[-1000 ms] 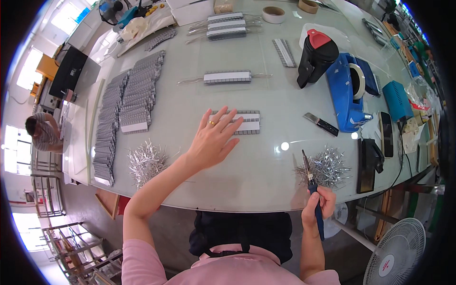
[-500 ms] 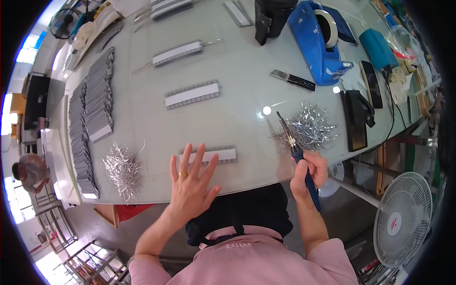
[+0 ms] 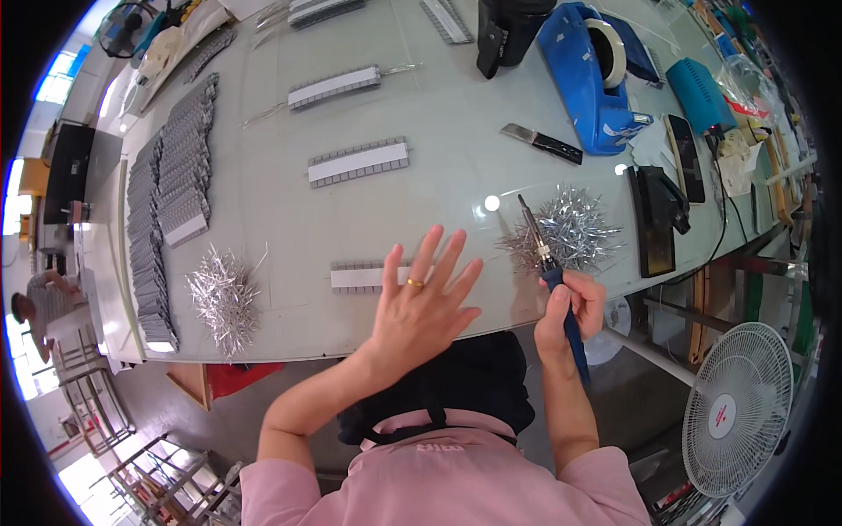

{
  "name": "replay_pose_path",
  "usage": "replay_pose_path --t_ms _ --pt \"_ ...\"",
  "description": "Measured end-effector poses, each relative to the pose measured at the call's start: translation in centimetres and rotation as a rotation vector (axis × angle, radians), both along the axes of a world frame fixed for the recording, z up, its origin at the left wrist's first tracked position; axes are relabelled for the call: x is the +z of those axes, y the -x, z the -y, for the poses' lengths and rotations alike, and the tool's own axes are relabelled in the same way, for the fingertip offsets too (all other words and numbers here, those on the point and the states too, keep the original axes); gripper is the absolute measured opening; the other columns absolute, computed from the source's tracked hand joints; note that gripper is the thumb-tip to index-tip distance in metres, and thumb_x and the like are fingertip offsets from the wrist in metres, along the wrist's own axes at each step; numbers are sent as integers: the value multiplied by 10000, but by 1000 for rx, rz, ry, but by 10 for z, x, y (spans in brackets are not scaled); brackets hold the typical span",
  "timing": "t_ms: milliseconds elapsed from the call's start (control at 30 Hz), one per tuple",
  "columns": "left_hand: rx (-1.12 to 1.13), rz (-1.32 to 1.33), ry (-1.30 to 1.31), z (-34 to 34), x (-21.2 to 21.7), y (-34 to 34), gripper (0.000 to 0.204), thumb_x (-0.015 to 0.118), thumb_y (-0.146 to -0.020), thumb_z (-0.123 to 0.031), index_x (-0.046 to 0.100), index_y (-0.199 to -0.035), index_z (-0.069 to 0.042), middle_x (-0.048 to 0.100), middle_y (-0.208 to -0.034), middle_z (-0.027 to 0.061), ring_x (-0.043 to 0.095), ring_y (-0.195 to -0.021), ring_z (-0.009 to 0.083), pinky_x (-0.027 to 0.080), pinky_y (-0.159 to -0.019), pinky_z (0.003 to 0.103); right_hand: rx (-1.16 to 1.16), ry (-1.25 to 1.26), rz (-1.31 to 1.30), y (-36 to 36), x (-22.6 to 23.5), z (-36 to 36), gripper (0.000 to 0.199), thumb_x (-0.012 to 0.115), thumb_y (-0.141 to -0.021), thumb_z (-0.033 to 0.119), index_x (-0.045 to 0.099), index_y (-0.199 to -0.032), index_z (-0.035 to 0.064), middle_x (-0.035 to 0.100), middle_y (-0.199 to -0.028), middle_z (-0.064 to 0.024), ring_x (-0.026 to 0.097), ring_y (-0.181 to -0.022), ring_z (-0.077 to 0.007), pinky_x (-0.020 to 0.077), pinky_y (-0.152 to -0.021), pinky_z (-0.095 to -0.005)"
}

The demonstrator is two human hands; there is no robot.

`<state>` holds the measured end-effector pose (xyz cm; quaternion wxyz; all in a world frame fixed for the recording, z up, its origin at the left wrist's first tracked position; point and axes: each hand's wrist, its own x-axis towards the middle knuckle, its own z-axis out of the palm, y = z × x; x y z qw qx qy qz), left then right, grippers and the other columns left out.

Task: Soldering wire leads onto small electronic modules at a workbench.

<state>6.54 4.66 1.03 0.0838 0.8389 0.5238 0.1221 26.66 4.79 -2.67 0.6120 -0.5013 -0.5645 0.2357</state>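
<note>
Grey segmented strip with a white paper face (image 3: 358, 277) at lower centre of the frame, near the table edge: probably light, stiff, best pinched along its long edges. Left hand (image 3: 419, 309) spread flat, fingers wide, covering the strip's right end. Right hand (image 3: 574, 302) fisted around blue-handled pliers (image 3: 551, 270), tips over the silvery wire-offcut pile (image 3: 570, 230) at right centre.

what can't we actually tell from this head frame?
- Strip under the left hand: its right end is hidden by the fingers.
- Pliers in the right hand: the tips are lost against the metal pin pile, so nothing gripped can be told.
- Black dispenser: cut off by the top edge.
</note>
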Motion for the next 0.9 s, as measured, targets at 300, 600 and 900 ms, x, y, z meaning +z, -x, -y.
replay_pose_path --t_ms 300,600,900 --pt "-43 -16 95 16 10 57 543 662 -821 -342 549 -1337 -217 339 -1515 102 262 -1413 317 150 -1108 572 46 77 25 -7 21 7 131 572 -898 97 518 -958 -8 603 -793 -118 596 -691 -158 460 -656 -259" --pt "45 58 153 29 5 75 583 672 -809 -301 528 -1364 -198 343 -1501 158 287 -1397 362 203 -1119 557 297 342 160 -3 42 21 128 694 -772 55 607 -856 11 651 -709 -111 618 -577 -171 472 -551 -253" --pt "73 3 112 36 0 74 592 702 -794 -321 535 -1355 -228 359 -1494 123 309 -1384 327 190 -1112 581 281 358 157 3 38 21 96 672 -807 49 596 -852 12 633 -663 -85 603 -549 -127 460 -530 -232"
